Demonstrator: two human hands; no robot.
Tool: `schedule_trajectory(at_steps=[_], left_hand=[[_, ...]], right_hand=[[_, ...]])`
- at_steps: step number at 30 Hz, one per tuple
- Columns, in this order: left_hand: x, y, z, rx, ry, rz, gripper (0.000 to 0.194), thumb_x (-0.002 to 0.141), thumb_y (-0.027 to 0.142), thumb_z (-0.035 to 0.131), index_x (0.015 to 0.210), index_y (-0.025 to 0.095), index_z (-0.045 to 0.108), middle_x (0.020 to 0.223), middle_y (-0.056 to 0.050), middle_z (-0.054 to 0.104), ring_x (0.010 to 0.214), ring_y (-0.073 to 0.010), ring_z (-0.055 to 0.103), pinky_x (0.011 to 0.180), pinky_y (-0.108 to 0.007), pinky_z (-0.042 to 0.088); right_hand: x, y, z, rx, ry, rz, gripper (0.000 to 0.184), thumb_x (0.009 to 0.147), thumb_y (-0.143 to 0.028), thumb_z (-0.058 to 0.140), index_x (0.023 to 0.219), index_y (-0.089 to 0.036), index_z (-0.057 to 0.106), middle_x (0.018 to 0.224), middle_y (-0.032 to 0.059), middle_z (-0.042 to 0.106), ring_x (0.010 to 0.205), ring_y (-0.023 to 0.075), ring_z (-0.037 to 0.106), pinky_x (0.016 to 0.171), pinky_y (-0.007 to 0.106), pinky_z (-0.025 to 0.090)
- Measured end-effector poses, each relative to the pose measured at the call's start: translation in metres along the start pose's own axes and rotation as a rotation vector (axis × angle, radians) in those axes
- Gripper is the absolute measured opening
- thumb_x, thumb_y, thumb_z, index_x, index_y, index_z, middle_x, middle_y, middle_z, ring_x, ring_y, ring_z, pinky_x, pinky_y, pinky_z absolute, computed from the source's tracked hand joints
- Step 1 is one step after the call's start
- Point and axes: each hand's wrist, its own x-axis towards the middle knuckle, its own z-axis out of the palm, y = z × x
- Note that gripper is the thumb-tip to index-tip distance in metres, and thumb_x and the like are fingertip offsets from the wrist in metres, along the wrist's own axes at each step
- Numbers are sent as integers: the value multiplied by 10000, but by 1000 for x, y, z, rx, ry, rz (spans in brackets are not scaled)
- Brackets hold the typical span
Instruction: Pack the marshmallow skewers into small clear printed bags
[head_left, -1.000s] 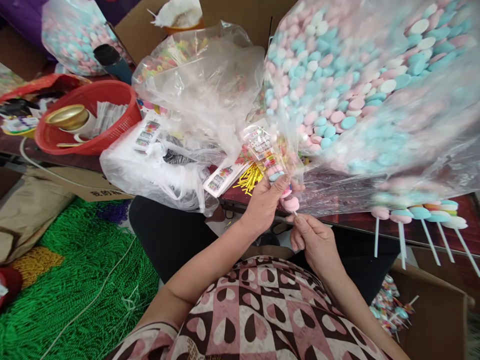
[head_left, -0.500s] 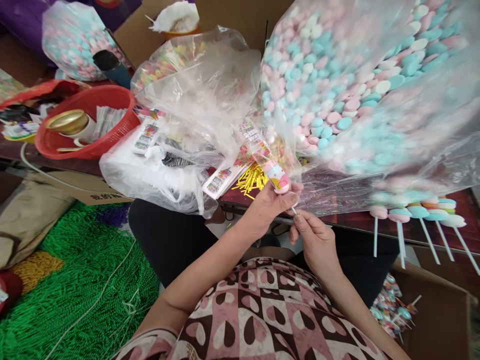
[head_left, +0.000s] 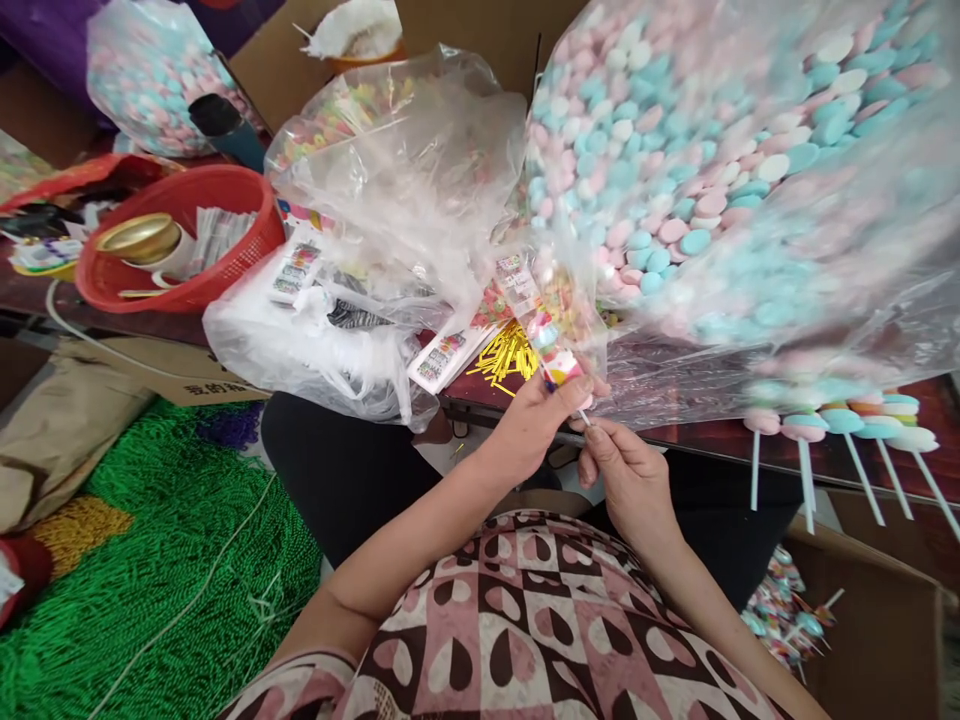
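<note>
My left hand point(head_left: 534, 422) is closed around the lower end of a clear printed bag point(head_left: 544, 332) with a marshmallow lollipop inside. Pink, white and blue show through the film, and the fingers cover part of the candy. Below it a thin white stick point(head_left: 583, 416) points down to my right hand point(head_left: 628, 478), whose thumb and fingers pinch its end. Behind the left hand lie gold twist ties point(head_left: 507, 358) and a stack of printed bags point(head_left: 448, 358). At the right, several unwrapped marshmallow lollipops point(head_left: 806, 428) rest with their sticks over the table edge.
A big plastic bag of pastel marshmallows point(head_left: 667, 235) fills the back right. Further left are a bag of ring-shaped candies point(head_left: 360, 120), a white plastic bag point(head_left: 315, 365) and a red basket point(head_left: 255, 225). Wrapped lollipops point(head_left: 787, 620) lie in a carton at lower right.
My left hand has closed further over the lower candy, so less of it shows. The printed bag sits slightly lower. My right hand keeps its pinch on the stick.
</note>
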Motion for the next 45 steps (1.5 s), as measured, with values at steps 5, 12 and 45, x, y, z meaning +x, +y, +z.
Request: schedule_trajectory(at_steps=[5, 12, 45], left_hand=[[6, 23, -4, -114, 20, 27, 437, 713, 533, 782, 979, 216, 641, 964, -41, 704, 901, -169, 651, 762, -292, 493], [1, 5, 3, -57, 25, -85, 439, 711, 563, 769, 920, 199, 642, 768, -19, 692, 838, -179, 683, 642, -250, 466], [-16, 24, -21, 732, -112, 68, 463, 845, 650, 570, 795, 192, 615, 777, -19, 606, 736, -158, 534, 730, -273, 403]], right_hand=[[-1, 7, -5, 6, -35, 19, 265, 915, -444, 622, 946, -202, 725, 475, -71, 495, 443, 101, 474, 508, 250, 387], [1, 0, -1, 18, -93, 66, 320, 926, -473, 599, 779, -196, 660, 456, -66, 480, 423, 84, 442, 480, 230, 374], [5, -17, -5, -147, -22, -110, 382, 941, -502, 552, 694, -212, 583, 489, -50, 467, 459, 100, 423, 489, 245, 364]])
